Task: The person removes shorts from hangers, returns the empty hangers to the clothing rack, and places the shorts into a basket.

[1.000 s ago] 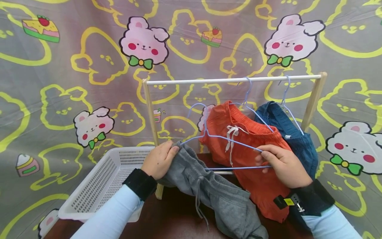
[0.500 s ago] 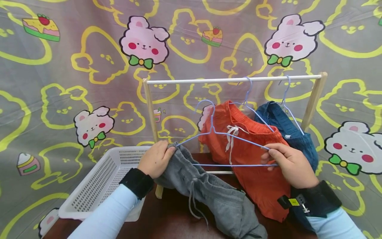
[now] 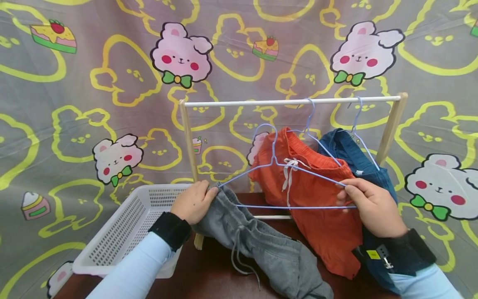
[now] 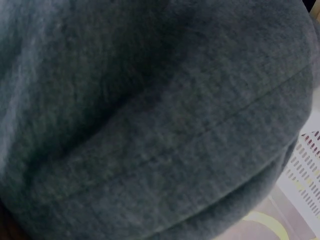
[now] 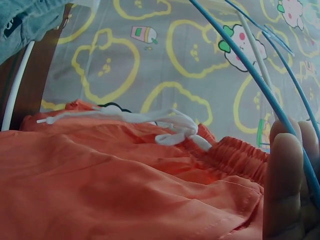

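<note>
Grey drawstring pants (image 3: 261, 245) hang slanting from my left hand (image 3: 194, 202), which pinches one end of their waistband. The left end of a blue wire hanger (image 3: 274, 160) reaches into that waistband corner. My right hand (image 3: 373, 205) grips the hanger's right end, its hook pointing up. Most of the waistband droops below the hanger's bottom bar. Grey cloth (image 4: 165, 120) fills the left wrist view, hiding the left fingers. In the right wrist view, right fingers (image 5: 285, 185) lie against the hanger wire, close over orange pants (image 5: 125, 180) with a white drawstring.
A wooden rack with a white rail (image 3: 242, 101) stands behind. Orange pants and blue pants (image 3: 384, 178) hang on its right half from blue hangers. A white perforated basket (image 3: 127, 232) sits at the left on a dark brown table (image 3: 220, 274). A patterned curtain forms the backdrop.
The hanger has shifted right and slightly up with my right hand, its left end drawn close to my left hand. My left hand has moved a little left with the grey waistband.
</note>
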`<state>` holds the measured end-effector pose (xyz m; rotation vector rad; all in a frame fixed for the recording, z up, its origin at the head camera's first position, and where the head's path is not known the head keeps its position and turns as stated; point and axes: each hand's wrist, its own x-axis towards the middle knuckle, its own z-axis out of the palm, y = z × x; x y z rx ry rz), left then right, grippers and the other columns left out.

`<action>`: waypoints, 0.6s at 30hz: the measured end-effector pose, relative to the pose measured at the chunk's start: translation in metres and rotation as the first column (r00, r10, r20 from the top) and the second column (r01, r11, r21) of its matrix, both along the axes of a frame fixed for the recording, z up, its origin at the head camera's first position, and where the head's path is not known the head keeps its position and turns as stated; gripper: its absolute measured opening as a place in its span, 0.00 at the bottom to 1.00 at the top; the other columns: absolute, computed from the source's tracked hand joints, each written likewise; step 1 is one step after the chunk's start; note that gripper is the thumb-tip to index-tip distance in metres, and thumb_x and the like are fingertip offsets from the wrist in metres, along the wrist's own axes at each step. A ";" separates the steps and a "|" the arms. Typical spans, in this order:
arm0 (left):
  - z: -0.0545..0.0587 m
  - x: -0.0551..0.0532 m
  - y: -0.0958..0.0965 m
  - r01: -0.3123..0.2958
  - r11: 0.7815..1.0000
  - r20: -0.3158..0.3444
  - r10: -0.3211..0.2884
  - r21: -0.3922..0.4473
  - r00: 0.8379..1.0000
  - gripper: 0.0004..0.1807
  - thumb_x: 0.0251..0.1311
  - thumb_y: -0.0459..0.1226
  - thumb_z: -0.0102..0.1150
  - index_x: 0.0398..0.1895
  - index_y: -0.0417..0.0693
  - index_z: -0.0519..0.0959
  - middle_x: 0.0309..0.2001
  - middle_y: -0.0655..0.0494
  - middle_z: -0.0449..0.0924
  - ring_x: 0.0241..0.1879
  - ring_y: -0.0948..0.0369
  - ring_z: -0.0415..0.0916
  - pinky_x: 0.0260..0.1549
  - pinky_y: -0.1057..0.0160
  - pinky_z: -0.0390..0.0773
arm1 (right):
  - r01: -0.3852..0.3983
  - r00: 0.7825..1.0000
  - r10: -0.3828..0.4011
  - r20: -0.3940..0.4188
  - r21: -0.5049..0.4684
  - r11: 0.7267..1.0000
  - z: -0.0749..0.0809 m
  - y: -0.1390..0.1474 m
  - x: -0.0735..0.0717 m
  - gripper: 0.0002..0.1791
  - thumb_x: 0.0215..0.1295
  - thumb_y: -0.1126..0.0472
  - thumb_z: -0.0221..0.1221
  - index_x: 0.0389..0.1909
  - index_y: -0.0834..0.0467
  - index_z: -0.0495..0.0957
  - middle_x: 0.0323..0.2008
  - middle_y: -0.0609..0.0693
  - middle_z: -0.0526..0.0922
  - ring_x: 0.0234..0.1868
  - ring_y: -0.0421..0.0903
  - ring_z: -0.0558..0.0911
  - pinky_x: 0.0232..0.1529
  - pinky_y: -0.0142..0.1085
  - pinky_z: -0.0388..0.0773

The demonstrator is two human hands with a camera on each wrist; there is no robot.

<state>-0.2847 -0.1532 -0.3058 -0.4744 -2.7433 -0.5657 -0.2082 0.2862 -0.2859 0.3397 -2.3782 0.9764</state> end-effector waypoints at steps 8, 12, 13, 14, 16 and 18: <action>-0.003 -0.001 -0.002 -0.020 0.999 0.014 0.020 0.026 1.000 0.18 0.79 0.52 0.41 0.38 0.49 0.72 0.30 0.53 0.71 0.29 0.55 0.70 0.31 0.55 0.70 | 0.040 0.999 -0.040 -0.030 -0.020 0.999 0.003 0.007 0.002 0.16 0.80 0.56 0.51 0.52 0.62 0.80 0.33 0.51 0.85 0.33 0.35 0.80 0.34 0.22 0.76; -0.005 -0.003 -0.004 -0.024 0.999 0.022 0.024 0.028 0.999 0.17 0.79 0.51 0.43 0.39 0.49 0.74 0.31 0.53 0.73 0.30 0.55 0.72 0.32 0.54 0.72 | 0.031 0.999 -0.032 -0.035 -0.026 0.999 0.005 0.011 0.003 0.16 0.80 0.56 0.50 0.53 0.64 0.79 0.33 0.52 0.85 0.32 0.35 0.81 0.34 0.22 0.78; -0.006 -0.003 -0.004 -0.019 1.000 0.022 0.019 0.024 1.000 0.17 0.78 0.51 0.44 0.39 0.49 0.74 0.32 0.52 0.74 0.31 0.55 0.73 0.33 0.53 0.73 | 0.034 0.999 -0.035 -0.041 -0.027 0.999 0.006 0.011 0.003 0.16 0.80 0.56 0.50 0.52 0.64 0.79 0.33 0.52 0.85 0.32 0.35 0.82 0.34 0.22 0.78; -0.006 -0.004 -0.004 -0.016 1.000 0.021 0.015 0.017 1.000 0.17 0.78 0.50 0.45 0.40 0.49 0.75 0.33 0.52 0.75 0.32 0.55 0.73 0.33 0.53 0.73 | 0.033 0.998 -0.035 -0.049 -0.030 0.999 0.006 0.012 0.003 0.16 0.80 0.57 0.51 0.52 0.64 0.80 0.32 0.51 0.85 0.32 0.35 0.82 0.34 0.21 0.78; -0.007 -0.004 -0.004 -0.011 1.000 0.021 0.011 0.007 1.000 0.16 0.78 0.50 0.45 0.42 0.49 0.76 0.34 0.52 0.75 0.33 0.54 0.74 0.35 0.52 0.74 | 0.037 0.997 -0.039 -0.060 -0.044 0.998 0.007 0.013 0.003 0.15 0.79 0.57 0.52 0.52 0.64 0.80 0.32 0.50 0.85 0.31 0.34 0.83 0.35 0.20 0.77; -0.008 -0.004 -0.004 -0.016 1.000 0.028 0.016 0.003 0.999 0.15 0.78 0.49 0.46 0.44 0.49 0.77 0.36 0.52 0.76 0.34 0.54 0.74 0.36 0.51 0.75 | 0.041 0.997 -0.046 -0.068 -0.078 0.996 0.008 0.015 0.003 0.15 0.79 0.58 0.53 0.52 0.66 0.80 0.30 0.50 0.85 0.30 0.34 0.84 0.34 0.21 0.78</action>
